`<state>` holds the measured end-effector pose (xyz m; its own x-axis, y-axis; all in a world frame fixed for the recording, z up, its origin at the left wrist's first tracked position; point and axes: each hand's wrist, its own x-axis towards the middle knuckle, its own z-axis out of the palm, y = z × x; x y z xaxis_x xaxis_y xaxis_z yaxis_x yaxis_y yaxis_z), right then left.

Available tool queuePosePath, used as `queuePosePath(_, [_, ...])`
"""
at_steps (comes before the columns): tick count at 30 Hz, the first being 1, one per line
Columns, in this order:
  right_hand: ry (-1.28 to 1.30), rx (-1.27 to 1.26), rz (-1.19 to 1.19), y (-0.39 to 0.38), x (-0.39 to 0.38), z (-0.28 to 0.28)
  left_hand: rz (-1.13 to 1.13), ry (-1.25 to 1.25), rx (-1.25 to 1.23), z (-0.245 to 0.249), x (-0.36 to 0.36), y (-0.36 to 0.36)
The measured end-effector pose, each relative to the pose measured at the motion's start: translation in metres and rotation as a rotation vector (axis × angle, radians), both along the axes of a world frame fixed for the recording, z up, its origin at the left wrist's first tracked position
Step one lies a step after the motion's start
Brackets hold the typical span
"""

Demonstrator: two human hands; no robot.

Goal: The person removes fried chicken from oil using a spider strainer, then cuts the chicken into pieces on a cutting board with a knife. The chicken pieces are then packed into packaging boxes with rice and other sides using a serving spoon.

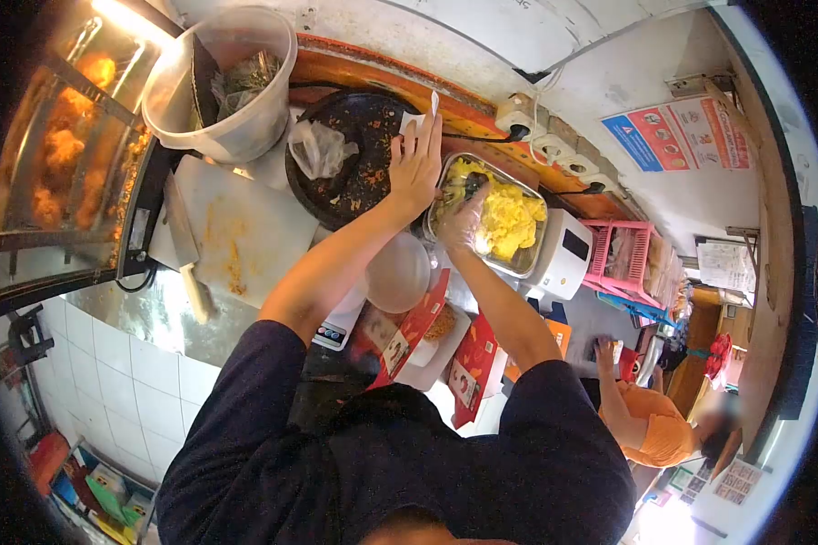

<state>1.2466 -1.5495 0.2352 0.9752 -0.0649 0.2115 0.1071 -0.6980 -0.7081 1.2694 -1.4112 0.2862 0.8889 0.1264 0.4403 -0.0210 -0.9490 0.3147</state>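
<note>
My left hand (pixel 415 168) is raised over the right side of a round black pan (pixel 336 204). Its fingers are long and close together against a white piece of paper (pixel 413 121), which shows on both sides of them. My right hand (pixel 462 222), apparently in a clear glove, reaches into a metal tray (pixel 520 269) of yellow food (pixel 511 220) that looks like scrambled egg. Its fingers are bent around something dark (pixel 474 184), too blurred to name. Below my forearms are a translucent round bowl (pixel 397 275) and red printed food boxes (pixel 474 368).
Left are a cutting board (pixel 245 227), a knife (pixel 184 238), a clear plastic tub (pixel 245 127) and a lit display case (pixel 64 154). A crumpled plastic bag (pixel 320 150) lies in the pan. A kitchen scale (pixel 334 331) stands nearby. A person in orange (pixel 650 422) is at right.
</note>
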Motion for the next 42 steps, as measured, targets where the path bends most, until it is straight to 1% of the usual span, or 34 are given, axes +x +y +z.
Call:
queuePosePath(1, [0.004, -0.006, 0.002, -0.007, 0.01, -0.021, 0.031, 0.006, 0.036, 0.002, 0.001, 0.0])
queuePosePath(2, [0.017, 0.056, 0.032, -0.004, 0.017, -0.023, -0.035, 0.145, -0.102, 0.018, -0.005, 0.004])
queuePosePath(4, [0.058, -0.049, 0.045, -0.009, 0.021, -0.022, -0.038, 0.159, -0.12, 0.016, -0.005, 0.003])
queuePosePath(5, [0.056, -0.05, 0.048, -0.01, 0.023, -0.022, -0.041, 0.171, -0.13, 0.015, -0.004, 0.003])
queuePosePath(7, [0.197, -0.317, 0.141, -0.009, 0.029, -0.025, -0.036, 0.189, -0.139, 0.014, -0.006, 0.002])
queuePosePath(8, [0.48, -0.34, 0.192, -0.01, 0.04, -0.003, -0.034, 0.214, -0.17, 0.015, -0.007, 0.001])
queuePosePath(9, [0.476, -0.333, 0.192, -0.013, 0.05, 0.005, -0.035, 0.236, -0.199, 0.017, -0.007, 0.003])
queuePosePath(11, [0.598, -0.614, 0.371, -0.027, 0.053, 0.02, -0.03, 0.246, -0.181, 0.02, -0.009, 0.004])
queuePosePath(12, [0.344, -0.704, 0.643, -0.04, 0.045, 0.029, -0.017, 0.247, -0.168, 0.022, -0.008, 0.004])
queuePosePath(13, [0.336, -0.708, 0.638, -0.041, 0.048, 0.035, -0.02, 0.237, -0.17, 0.025, -0.005, 0.004])
queuePosePath(15, [0.804, -0.954, 0.774, -0.033, 0.045, 0.068, -0.009, 0.364, -0.165, 0.027, -0.004, 0.004])
queuePosePath(16, [0.804, -0.964, 0.775, -0.031, 0.044, 0.077, -0.007, 0.371, -0.145, 0.026, -0.004, 0.003])
queuePosePath(18, [0.859, -1.053, 0.892, -0.025, 0.043, 0.091, -0.002, 0.366, -0.155, 0.027, -0.008, 0.003])
queuePosePath(20, [0.87, -1.101, 0.958, -0.024, 0.046, 0.092, 0.009, 0.355, -0.158, 0.025, -0.008, 0.004])
queuePosePath(22, [0.748, -0.9, 0.888, -0.038, 0.038, 0.082, 0.011, 0.264, -0.162, 0.017, -0.01, 0.002])
queuePosePath(23, [0.746, -0.901, 0.888, -0.041, 0.029, 0.084, 0.012, 0.263, -0.162, 0.018, -0.01, 0.005])
queuePosePath(25, [0.371, -0.684, 1.061, -0.047, 0.014, 0.094, -0.002, 0.321, -0.193, 0.019, -0.008, 0.004])
queuePosePath(26, [0.498, -0.605, 1.037, -0.046, 0.013, 0.092, -0.017, 0.323, -0.202, 0.02, -0.009, 0.003])
queuePosePath(27, [0.508, -0.611, 1.018, -0.05, 0.011, 0.093, 0.006, 0.335, -0.195, 0.023, -0.008, 0.004])
queuePosePath(29, [0.614, -0.667, 0.899, -0.048, 0.009, 0.098, 0.022, 0.341, -0.193, 0.024, -0.006, 0.004])
queuePosePath(31, [0.594, -0.664, 0.894, -0.06, 0.014, 0.09, 0.019, 0.324, -0.185, 0.022, -0.007, 0.007])
queuePosePath(33, [0.732, -0.395, 0.898, -0.068, 0.014, 0.099, 0.013, 0.294, -0.186, 0.022, -0.009, 0.008])
queuePosePath(34, [0.636, -0.321, 0.92, -0.082, 0.018, 0.083, 0.009, 0.282, -0.19, 0.022, -0.011, 0.008])
queuePosePath(35, [0.619, -0.314, 0.903, -0.086, 0.015, 0.086, 0.0, 0.269, -0.194, 0.024, -0.015, 0.007])
queuePosePath(37, [0.794, -0.254, 0.353, -0.095, 0.006, 0.1, -0.026, 0.211, -0.165, 0.034, -0.03, 0.006])
queuePosePath(39, [0.617, 0.03, 0.263, -0.107, -0.012, 0.106, -0.056, 0.03, -0.39, 0.043, -0.05, 0.003])
queuePosePath(41, [0.825, 0.871, -0.059, -0.127, -0.036, 0.134, -0.081, -0.215, -0.365, 0.058, -0.067, -0.003])
queuePosePath(42, [0.745, 0.995, -0.101, -0.13, -0.056, 0.156, -0.144, -0.261, -0.38, 0.07, -0.075, -0.002])
